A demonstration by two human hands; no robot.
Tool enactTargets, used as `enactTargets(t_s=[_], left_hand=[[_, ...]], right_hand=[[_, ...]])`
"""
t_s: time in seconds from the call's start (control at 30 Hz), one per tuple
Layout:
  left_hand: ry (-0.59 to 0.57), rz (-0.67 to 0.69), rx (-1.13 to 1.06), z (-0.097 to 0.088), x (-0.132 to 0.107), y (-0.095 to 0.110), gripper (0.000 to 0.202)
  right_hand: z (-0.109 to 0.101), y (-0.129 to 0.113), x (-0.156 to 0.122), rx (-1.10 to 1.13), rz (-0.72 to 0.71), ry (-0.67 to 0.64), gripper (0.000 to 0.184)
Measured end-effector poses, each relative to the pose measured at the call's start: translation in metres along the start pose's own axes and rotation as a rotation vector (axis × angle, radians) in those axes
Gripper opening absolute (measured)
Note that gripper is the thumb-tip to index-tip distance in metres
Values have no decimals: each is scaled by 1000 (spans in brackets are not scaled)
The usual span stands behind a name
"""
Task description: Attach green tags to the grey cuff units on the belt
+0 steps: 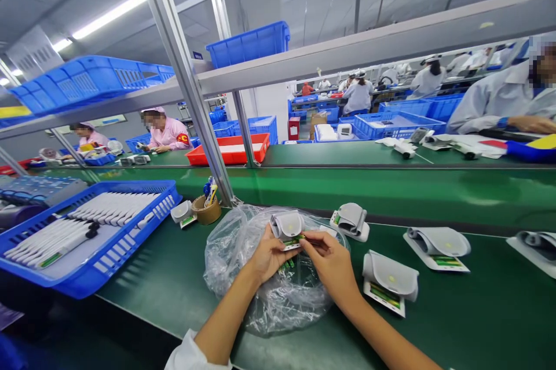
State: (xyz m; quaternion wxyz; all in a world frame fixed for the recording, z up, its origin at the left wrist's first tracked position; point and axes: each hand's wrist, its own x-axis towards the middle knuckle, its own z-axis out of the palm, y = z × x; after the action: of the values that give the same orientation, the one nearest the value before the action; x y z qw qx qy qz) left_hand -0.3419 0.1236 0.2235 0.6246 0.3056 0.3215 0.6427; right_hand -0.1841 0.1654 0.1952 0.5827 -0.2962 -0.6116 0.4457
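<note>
My left hand [268, 255] is closed on a white wrist blood-pressure monitor with a grey cuff [286, 225], held over a crumpled clear plastic bag [278, 295] on the green bench. My right hand [330, 263] pinches at the unit's open underside, where green batteries [294, 239] show. More green batteries [286, 266] lie inside the bag below the hands.
Several finished cuffed monitors lie to the right [390, 280] [438, 242] [351, 220]. A blue tray of white units [89, 231] sits at left, a tape roll holding pens [207, 208] behind the bag. Other workers sit across the green conveyor [391, 190], beside a red tray [230, 150].
</note>
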Motion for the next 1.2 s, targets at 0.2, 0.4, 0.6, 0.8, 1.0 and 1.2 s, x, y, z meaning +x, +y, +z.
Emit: enactTargets(t_s=[0.2, 0.4, 0.6, 0.8, 1.0, 1.2], left_hand=[[-69, -21, 15, 0, -7, -4, 74], [-73, -12, 24, 2, -8, -4, 71], [-51, 7, 58, 4, -7, -3, 72], [-79, -9, 105, 7, -9, 0, 69], [65, 19, 199, -4, 13, 4, 74], [231, 136, 328, -29, 31, -8, 83]], right_hand=[[-5, -5, -2, -326, -475, 27, 10], [-7, -4, 1, -454, -723, 13, 10], [-6, -5, 3, -425, -828, -13, 16], [3, -9, 4, -386, -786, -18, 10], [11, 3, 19, -507, -752, -3, 9], [22, 9, 14, -452, -407, -1, 6]])
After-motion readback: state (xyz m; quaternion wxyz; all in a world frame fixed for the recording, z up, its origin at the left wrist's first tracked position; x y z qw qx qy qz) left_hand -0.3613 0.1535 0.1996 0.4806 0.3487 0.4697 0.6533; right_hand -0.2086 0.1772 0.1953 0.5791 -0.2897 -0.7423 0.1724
